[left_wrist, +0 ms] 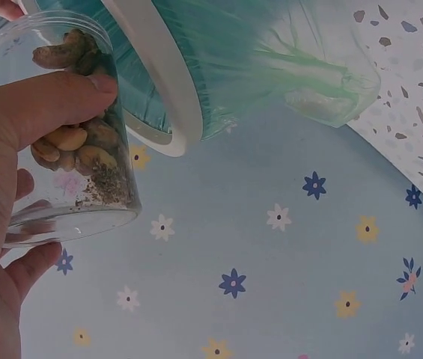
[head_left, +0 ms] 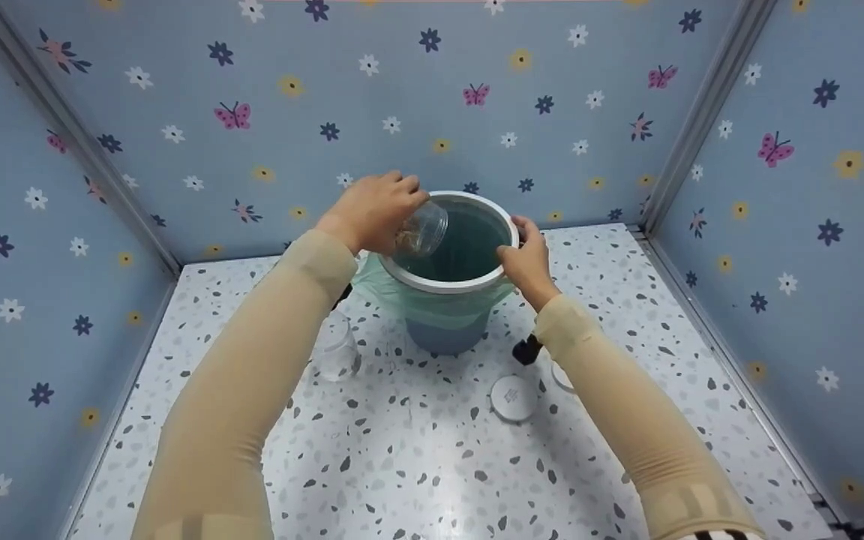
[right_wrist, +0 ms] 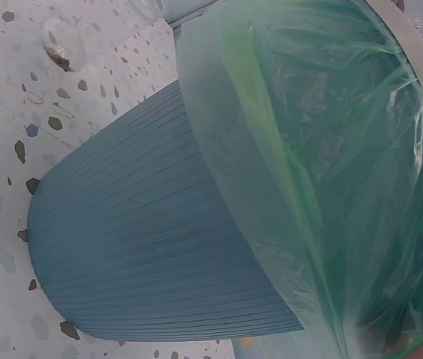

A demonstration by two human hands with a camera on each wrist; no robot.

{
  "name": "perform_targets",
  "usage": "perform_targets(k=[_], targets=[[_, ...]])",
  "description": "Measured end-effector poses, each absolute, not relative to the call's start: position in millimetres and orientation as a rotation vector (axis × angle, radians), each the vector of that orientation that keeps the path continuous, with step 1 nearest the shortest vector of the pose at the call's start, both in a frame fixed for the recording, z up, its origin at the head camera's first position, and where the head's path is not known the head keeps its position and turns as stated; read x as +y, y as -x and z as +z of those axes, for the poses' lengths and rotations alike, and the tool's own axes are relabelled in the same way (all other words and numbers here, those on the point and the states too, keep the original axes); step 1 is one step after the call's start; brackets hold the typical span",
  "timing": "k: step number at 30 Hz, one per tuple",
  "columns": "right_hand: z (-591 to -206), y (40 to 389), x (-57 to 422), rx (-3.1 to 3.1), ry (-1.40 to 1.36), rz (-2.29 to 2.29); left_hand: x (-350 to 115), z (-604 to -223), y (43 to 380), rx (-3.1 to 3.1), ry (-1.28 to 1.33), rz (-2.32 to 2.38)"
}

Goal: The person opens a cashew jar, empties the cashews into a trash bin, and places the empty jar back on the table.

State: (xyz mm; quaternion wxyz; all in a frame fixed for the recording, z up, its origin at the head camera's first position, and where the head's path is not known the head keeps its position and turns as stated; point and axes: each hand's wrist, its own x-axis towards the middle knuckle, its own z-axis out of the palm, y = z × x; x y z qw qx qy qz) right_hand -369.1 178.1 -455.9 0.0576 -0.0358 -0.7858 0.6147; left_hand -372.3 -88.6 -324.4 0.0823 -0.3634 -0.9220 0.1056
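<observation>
My left hand (head_left: 376, 210) grips a clear jar (head_left: 426, 229), tilted with its mouth toward the inside of a blue ribbed trash bin (right_wrist: 136, 224). Through its wall, in the left wrist view, show several brownish, cashew-like nuts (left_wrist: 65, 138) and some dark crumbs (left_wrist: 106, 185). The thumb lies across the jar's side. On the bin's right side, my right hand (head_left: 529, 259) holds the white rim (head_left: 451, 286), thumb on the inner side. A thin green bag (right_wrist: 308, 149) lines the bin and hangs over its outside. The bin's bottom is hidden in shadow.
A second clear jar (head_left: 338, 349) stands left of the bin, partly behind my left forearm. Right of centre lies a round white lid (head_left: 513, 397); another lid (head_left: 561, 376) is partly covered by my right forearm. Flowered walls (head_left: 402, 97) enclose the speckled table (head_left: 417, 465).
</observation>
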Motion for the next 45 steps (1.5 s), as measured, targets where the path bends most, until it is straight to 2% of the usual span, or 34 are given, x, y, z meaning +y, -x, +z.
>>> perform_targets(k=[35,45], targets=[[-454,370,178,-2.360,0.109,1.858,-90,-326,370,-2.769,1.061,0.295],[-455,367,177,-2.368,0.102,1.849,-100,-332,371,-2.746,1.053,0.070]])
